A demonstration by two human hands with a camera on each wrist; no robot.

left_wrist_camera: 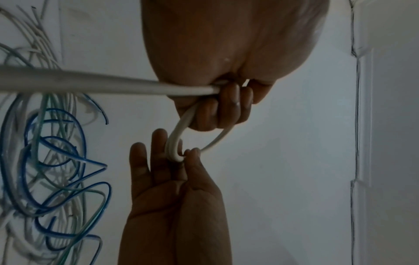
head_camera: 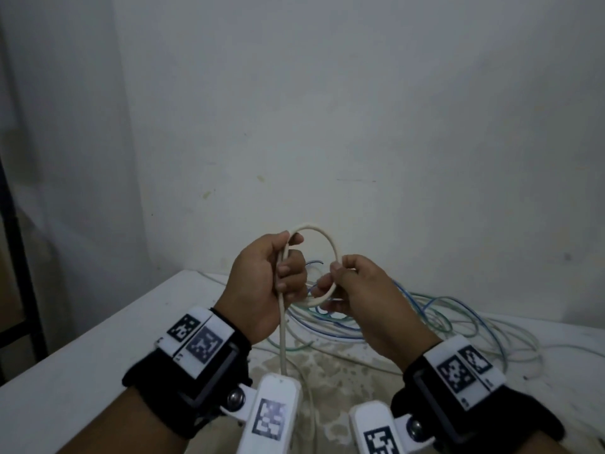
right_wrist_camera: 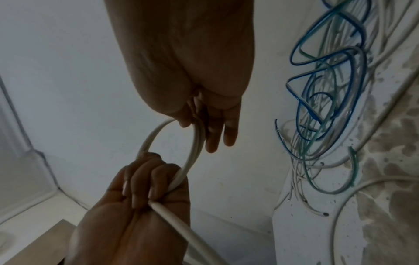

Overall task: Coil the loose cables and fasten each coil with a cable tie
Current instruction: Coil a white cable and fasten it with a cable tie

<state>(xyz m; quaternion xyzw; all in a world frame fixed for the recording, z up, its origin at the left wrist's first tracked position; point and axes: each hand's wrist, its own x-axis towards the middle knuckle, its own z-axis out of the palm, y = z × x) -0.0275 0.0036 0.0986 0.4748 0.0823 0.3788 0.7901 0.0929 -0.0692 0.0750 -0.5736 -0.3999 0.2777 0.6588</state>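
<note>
Now two hands hold up a loop of thick cream cable above a white worktop.

Biggest is the white, stained worktop (head_camera: pixel 82 348) against a pale wall (head_camera: pixel 360 109). On it, behind the hands, lies a loose pile of thin blue, green and white wires (head_camera: pixel 435 319). Above the pile, the thick round cream cable (head_camera: pixel 330 244) makes a ring in the air. The left hand (head_camera: pixel 265 283) has its fingers curled tight round one side, and the cable's tail hangs down from it. The right hand (head_camera: pixel 357 290) pinches the other side of the ring with thumb and fingertips.
</note>
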